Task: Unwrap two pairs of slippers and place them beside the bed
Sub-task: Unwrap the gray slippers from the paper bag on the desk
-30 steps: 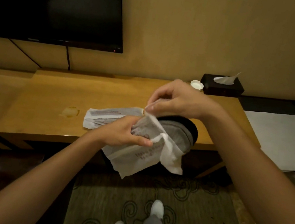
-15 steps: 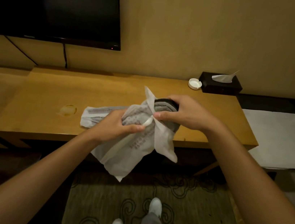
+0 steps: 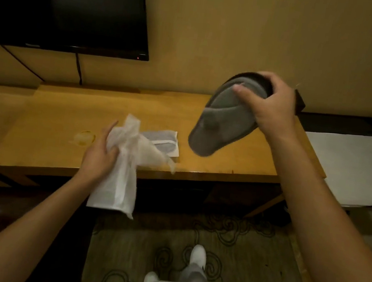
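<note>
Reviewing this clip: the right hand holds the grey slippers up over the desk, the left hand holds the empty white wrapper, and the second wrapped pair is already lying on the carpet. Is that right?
Not quite. The head view shows the second wrapped pair lying on the desk, not the carpet. The rest stands: the right hand holds the grey slippers up over the desk, and the left hand holds the empty white wrapper.

Hotel room: wall television (image 3: 66,2), long wooden desk (image 3: 63,123), patterned carpet (image 3: 247,257).

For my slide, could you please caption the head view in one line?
Right hand lifts grey fabric slippers above the wooden desk; left hand holds the emptied white wrapper.
</note>
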The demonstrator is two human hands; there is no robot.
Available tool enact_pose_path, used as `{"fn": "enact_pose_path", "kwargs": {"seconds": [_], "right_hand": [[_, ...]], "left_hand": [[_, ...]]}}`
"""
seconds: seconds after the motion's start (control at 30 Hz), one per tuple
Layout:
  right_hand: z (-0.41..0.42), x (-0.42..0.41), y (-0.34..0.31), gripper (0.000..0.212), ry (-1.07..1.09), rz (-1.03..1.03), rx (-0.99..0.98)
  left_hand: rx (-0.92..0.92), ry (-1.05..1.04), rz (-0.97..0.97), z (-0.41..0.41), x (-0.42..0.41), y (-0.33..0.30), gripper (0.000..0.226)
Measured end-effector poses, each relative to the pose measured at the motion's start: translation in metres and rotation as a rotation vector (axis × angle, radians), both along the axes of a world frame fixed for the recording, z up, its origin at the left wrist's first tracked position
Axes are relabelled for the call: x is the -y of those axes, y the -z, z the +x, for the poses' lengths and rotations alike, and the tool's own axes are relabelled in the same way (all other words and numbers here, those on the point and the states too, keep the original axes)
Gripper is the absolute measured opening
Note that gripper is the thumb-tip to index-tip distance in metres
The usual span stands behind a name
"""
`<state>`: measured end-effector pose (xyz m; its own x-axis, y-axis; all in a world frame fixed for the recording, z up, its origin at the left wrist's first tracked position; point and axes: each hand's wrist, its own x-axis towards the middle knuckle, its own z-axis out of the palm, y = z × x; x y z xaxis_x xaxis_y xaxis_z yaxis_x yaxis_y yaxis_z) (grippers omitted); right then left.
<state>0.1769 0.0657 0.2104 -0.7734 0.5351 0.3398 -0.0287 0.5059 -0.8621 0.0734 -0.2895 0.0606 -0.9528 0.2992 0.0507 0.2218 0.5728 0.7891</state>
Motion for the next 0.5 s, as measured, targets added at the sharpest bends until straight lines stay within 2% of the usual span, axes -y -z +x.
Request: {"fn": "enact_pose_path", "kwargs": {"seconds": [0.07,0.1,0.17,0.27,0.3,0.37,0.5], "right_hand": [[-0.007,0.018,0.006,0.046,-0.103,0.052,0.063],[-0.011,0.027,0.01,0.045,-0.159,0.038,0.084],[-0.018,0.043,0.021,0.036,-0.262,-0.052,0.103],[-0.026,0.052,0.036,0.023,-0.32,-0.242,0.064],[-0.028,0.053,0.04,0.022,-0.295,-0.282,0.051],[-0.033,0.051,0.047,0.028,-0.225,-0.333,0.054],[-0.044,0.028,0.063,0.067,-0.15,-0.507,0.208]], "left_hand": [[-0.056,0.063,0.056,-0.01,-0.024,-0.021,0.05],[-0.024,0.113,0.113,-0.009,-0.041,-0.033,0.052],[0.191,0.205,0.296,0.002,-0.073,-0.052,0.048],[0.616,0.301,0.622,0.023,-0.097,-0.058,0.038],[0.67,0.314,0.681,0.027,-0.099,-0.058,0.039],[0.616,0.336,0.646,0.029,-0.105,-0.055,0.042],[0.527,0.309,0.606,0.02,-0.127,-0.048,0.024]]}}
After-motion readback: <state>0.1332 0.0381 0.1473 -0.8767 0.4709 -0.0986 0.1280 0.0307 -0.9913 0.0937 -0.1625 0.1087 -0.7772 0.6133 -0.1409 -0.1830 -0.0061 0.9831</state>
